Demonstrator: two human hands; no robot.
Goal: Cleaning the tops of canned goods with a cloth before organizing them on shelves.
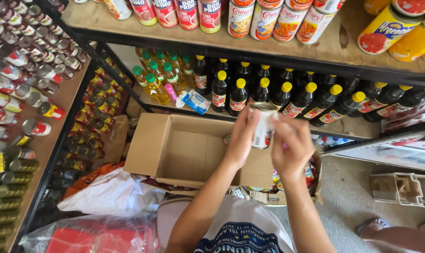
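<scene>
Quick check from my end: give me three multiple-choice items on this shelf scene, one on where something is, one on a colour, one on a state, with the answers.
1. Where is the can that both hands hold?
A. Inside a plastic bag
B. Above the open cardboard box
C. On the top shelf

2. What colour are the caps on the dark bottles?
A. Yellow
B. Red
C. White

3. How does the cardboard box stand?
A. Taped shut
B. Crushed flat
C. Open, flaps out

Answers:
1. B, since the left hand and the right hand hold the can up in front of the bottle shelf, over the box's far right corner.
2. A, since each dark bottle in the row has a yellow cap; green caps sit only on the paler bottles to the left.
3. C, since its flaps spread outward and its inner walls and floor show.
</scene>
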